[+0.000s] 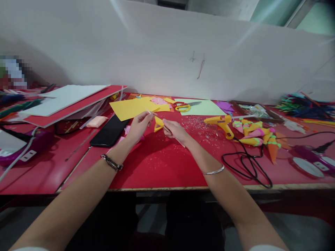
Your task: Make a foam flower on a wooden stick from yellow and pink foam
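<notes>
Both hands are raised over the red table (162, 167), close together. My left hand (142, 123) is closed, its fingertips pinching a thin whitish piece that looks like a stick end. A small folded yellow paper piece (158, 123) sits between the hands, gripped at its right side by the fingers of my right hand (172, 129). A thin pale stick (181, 143) sticks out below my right hand. Behind the hands lie a yellow paper sheet (131, 107) and scissors with red and yellow handles (183, 107), the latter partly on a pale green sheet (205, 107).
A yellow glue gun (220, 124) with a black cable stands right of the hands, beside piled small paper cones (256, 133). To the left are a black phone (110, 131) and stacked boards (68, 99). Purple power strips (314, 158) lie at both sides.
</notes>
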`<action>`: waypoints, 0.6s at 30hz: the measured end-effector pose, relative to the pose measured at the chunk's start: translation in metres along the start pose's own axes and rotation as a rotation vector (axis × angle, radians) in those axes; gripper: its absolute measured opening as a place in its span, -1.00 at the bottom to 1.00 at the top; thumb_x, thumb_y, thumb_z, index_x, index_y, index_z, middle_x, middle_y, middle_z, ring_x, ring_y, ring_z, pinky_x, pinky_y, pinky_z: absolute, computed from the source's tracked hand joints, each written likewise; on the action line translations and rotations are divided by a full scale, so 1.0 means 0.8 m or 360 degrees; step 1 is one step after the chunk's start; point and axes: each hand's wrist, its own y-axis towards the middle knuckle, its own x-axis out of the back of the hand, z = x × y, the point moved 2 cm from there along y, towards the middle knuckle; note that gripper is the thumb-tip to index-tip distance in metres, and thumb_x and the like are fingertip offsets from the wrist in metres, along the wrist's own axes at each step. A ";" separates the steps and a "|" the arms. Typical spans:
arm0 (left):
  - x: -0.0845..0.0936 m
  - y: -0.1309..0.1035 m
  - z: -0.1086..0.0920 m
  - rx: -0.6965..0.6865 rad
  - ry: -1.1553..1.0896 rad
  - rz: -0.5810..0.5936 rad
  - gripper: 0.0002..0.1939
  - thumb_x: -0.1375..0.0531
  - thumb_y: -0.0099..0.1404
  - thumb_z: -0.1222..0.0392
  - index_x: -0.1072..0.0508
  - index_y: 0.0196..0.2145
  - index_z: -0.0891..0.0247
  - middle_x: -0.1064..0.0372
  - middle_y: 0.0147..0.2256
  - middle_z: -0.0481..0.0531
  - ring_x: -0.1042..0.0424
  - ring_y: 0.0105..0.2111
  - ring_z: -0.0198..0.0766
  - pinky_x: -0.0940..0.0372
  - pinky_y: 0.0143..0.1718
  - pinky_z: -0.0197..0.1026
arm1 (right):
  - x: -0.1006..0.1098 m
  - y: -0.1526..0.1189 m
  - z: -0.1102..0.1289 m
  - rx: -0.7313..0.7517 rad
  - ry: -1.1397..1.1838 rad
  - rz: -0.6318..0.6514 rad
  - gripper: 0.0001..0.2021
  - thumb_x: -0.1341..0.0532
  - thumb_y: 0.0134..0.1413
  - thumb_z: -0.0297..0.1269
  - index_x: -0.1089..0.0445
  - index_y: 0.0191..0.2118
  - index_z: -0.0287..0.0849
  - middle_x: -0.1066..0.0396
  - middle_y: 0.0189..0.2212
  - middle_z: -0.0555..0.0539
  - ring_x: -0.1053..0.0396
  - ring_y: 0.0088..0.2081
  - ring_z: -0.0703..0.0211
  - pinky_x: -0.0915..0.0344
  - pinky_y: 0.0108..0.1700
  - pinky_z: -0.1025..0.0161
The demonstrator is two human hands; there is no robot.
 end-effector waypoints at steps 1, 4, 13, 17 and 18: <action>0.000 0.001 0.000 0.0006 0.0004 -0.0018 -0.91 -0.10 0.11 0.22 -0.34 -0.48 0.29 -0.20 -0.51 -0.10 -0.07 -0.64 -0.53 -0.06 -0.60 -0.40 | 0.002 0.001 -0.001 0.0040 -0.0075 -0.0069 -0.62 0.05 0.07 0.04 -0.29 -0.38 -0.19 0.10 -0.70 0.15 0.13 -0.69 0.43 0.14 -0.65 0.42; 0.001 0.002 0.004 0.0065 0.0054 -0.0004 -0.82 -0.11 0.11 0.19 -0.31 -0.28 0.24 -0.19 -0.46 -0.12 -0.14 -0.60 -0.52 -0.13 -0.54 -0.41 | 0.008 0.001 0.000 0.0230 -0.0463 -0.0307 -0.64 0.03 0.07 0.02 -0.28 -0.25 -0.15 -0.09 -0.62 0.10 -0.07 -0.61 0.39 -0.04 -0.55 0.39; 0.000 -0.002 0.011 -0.0136 0.0714 0.0258 -0.73 -0.06 0.18 0.08 -0.30 -0.21 0.27 -0.29 -0.31 -0.01 -0.28 -0.33 -0.36 -0.19 -0.29 -0.30 | 0.019 -0.003 0.011 0.0415 -0.1099 -0.0588 -0.65 0.11 0.15 -0.23 -0.13 0.02 -0.16 -0.30 -0.47 -0.03 -0.29 -0.42 0.21 -0.21 -0.36 0.24; -0.004 -0.007 0.000 -0.0391 0.1150 0.0373 -0.77 -0.01 0.21 0.09 -0.35 -0.30 0.28 -0.33 -0.35 0.01 -0.29 -0.36 -0.32 -0.18 -0.34 -0.29 | 0.032 0.005 -0.002 0.0355 -0.1274 -0.0700 -0.64 0.10 0.07 -0.42 -0.20 -0.02 -0.22 -0.32 -0.17 -0.17 -0.28 -0.14 0.10 -0.20 -0.11 0.15; -0.005 -0.008 -0.002 -0.0462 0.1255 0.0397 -0.76 0.00 0.22 0.10 -0.36 -0.32 0.29 -0.34 -0.36 0.02 -0.29 -0.36 -0.31 -0.17 -0.35 -0.28 | 0.034 0.006 -0.005 0.0327 -0.1310 -0.0713 -0.63 0.10 0.05 -0.44 -0.20 -0.01 -0.24 -0.30 -0.14 -0.19 -0.26 -0.11 0.09 -0.19 -0.08 0.14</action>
